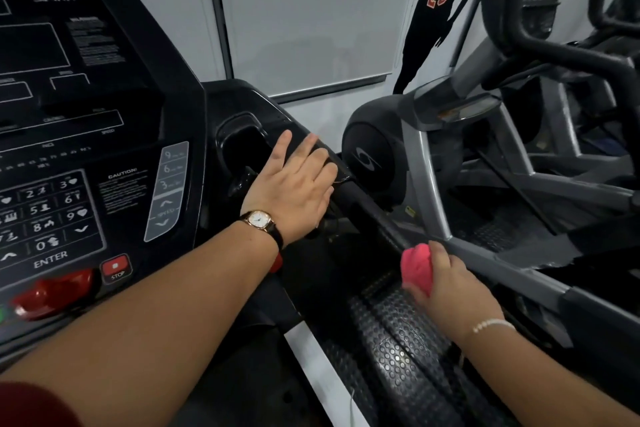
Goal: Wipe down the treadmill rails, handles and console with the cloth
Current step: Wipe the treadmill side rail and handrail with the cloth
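The right hand bunches the pink cloth in curled fingers against the right rail. The left hand lies flat higher up it, fingers slightly spread. I'd judge the wiping partway done, with the console probably still left.

Two hands — left hand, right hand, one cloth, one console, one watch, one bracelet

gap beside rail hemmed by neighbouring elliptical.
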Demonstrator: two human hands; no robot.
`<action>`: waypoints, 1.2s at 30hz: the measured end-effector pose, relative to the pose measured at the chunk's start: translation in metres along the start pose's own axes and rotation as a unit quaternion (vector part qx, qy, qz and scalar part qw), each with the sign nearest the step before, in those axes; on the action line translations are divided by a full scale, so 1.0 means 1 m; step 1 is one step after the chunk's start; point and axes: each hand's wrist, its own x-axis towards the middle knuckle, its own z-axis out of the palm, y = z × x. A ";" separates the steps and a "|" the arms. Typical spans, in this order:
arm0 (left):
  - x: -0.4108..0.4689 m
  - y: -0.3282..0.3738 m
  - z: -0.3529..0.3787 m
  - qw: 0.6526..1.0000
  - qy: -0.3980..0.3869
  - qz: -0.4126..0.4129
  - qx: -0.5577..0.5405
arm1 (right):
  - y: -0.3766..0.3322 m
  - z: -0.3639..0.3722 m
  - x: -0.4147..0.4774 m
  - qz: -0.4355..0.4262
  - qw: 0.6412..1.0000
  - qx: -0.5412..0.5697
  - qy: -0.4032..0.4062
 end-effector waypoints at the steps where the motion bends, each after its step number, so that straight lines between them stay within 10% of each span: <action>1: 0.001 0.001 0.000 1.000 -0.011 -0.008 0.001 | 0.002 0.002 -0.006 -0.023 0.999 -0.029 0.012; 11: 0.004 0.003 -0.007 0.998 -0.055 -0.007 0.018 | 0.004 -0.004 0.014 0.042 0.996 0.078 -0.005; 19: 0.004 0.003 -0.009 0.998 -0.063 -0.009 0.005 | -0.002 0.004 -0.004 -0.080 0.983 -0.158 0.038; 24: 0.003 0.003 -0.013 0.997 -0.059 -0.023 -0.037 | -0.005 -0.011 0.006 0.004 1.000 0.022 0.022; 29: 0.010 0.004 -0.016 0.997 -0.050 -0.016 -0.048 | 0.002 0.010 -0.014 -0.110 0.973 -0.200 0.024; 36: 0.030 -0.005 -0.012 0.998 -0.035 -0.029 -0.042 | 0.002 -0.017 0.027 0.003 0.992 0.086 -0.087</action>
